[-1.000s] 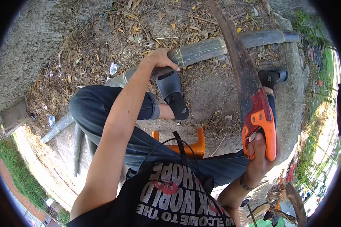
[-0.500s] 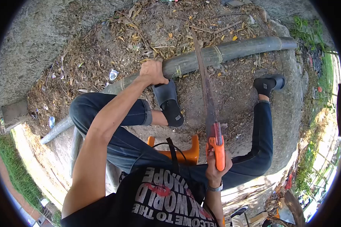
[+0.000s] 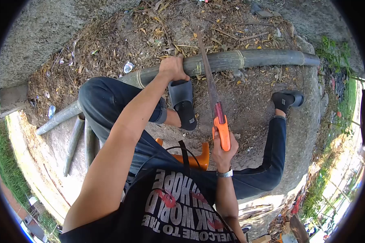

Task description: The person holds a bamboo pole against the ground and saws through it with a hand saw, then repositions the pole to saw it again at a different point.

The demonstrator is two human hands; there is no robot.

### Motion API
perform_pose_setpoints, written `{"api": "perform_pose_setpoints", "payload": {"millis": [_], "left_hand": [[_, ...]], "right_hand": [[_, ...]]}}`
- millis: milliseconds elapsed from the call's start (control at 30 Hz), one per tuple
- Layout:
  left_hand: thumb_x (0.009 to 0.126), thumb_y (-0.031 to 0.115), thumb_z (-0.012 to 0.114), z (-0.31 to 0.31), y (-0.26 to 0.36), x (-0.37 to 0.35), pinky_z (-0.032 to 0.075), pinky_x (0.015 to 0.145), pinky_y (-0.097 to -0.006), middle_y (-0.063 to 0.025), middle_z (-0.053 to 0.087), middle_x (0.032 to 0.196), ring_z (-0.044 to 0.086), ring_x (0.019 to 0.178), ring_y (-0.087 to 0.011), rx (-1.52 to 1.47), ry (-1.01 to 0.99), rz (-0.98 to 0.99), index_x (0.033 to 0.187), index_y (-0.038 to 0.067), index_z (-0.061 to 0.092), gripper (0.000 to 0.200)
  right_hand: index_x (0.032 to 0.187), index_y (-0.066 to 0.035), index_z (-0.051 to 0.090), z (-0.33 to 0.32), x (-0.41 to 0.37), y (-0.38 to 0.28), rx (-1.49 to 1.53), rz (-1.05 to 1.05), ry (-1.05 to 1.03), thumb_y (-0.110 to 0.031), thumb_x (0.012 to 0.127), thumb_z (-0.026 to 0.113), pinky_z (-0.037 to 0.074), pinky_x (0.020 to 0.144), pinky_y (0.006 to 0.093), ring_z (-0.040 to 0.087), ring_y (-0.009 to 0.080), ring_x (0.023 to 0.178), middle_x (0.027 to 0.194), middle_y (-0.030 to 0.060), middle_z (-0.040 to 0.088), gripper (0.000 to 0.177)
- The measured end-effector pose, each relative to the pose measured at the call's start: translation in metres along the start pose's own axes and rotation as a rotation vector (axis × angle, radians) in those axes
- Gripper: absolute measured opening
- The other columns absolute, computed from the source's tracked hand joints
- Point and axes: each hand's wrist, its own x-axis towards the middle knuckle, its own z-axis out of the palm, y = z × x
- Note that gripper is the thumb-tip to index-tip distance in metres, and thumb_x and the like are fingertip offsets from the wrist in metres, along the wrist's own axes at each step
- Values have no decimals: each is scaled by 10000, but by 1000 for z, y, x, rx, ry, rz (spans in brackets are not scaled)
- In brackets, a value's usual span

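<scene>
My left hand [image 3: 173, 67] is wrapped over a long grey-green bamboo pole [image 3: 271, 57] lying across the ground. Just below it, the toe of my left slide sandal [image 3: 181, 92] is close against the pole. My right hand [image 3: 224, 152] grips the orange handle [image 3: 223, 135] of a handsaw. The saw's long dark blade [image 3: 210, 79] points away from me and crosses the bamboo to the right of my left hand, near a small pale mark [image 3: 198, 68] on the pole.
An orange stool [image 3: 205, 156] is under me. More bamboo poles [image 3: 74, 143] lie at the left. Dry leaves and litter [image 3: 146, 38] cover the dirt by a rough wall [image 3: 52, 32]. My right foot [image 3: 287, 100] stands apart at the right.
My right hand and the saw have moved forward, away from my body, and slightly left. My left hand stays on the bamboo while the view has shifted a little.
</scene>
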Motion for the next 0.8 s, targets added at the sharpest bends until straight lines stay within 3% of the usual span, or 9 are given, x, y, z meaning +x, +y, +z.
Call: {"api": "perform_pose_setpoints", "payload": {"millis": [333,767,800], "left_hand": [[636,510,937,3,-6,6,609,953,-481,-200,773,1149,748,1104,-377,-18,-26,21,1399,97,607,928],[644,508,934,-6,-5,0,607,960,-480,-201,765,1178,738,1129,-374,-44,-49,14,1385,88,618,908],[644,509,936,-6,-5,0,604,966,-481,-203,764,1183,736,1134,-375,-39,-57,13,1384,87,619,909]], "right_hand": [[1001,16,740,13,-6,-16,14,21,8,-85,948,739,451,546,301,561,101,565,674,43,639,114],[983,21,732,9,-7,-20,-40,-1,-33,-131,973,768,451,551,295,582,99,591,706,51,650,156],[1060,50,728,8,-9,-20,-50,29,-73,-78,968,695,501,642,290,630,105,699,815,67,699,161]]}}
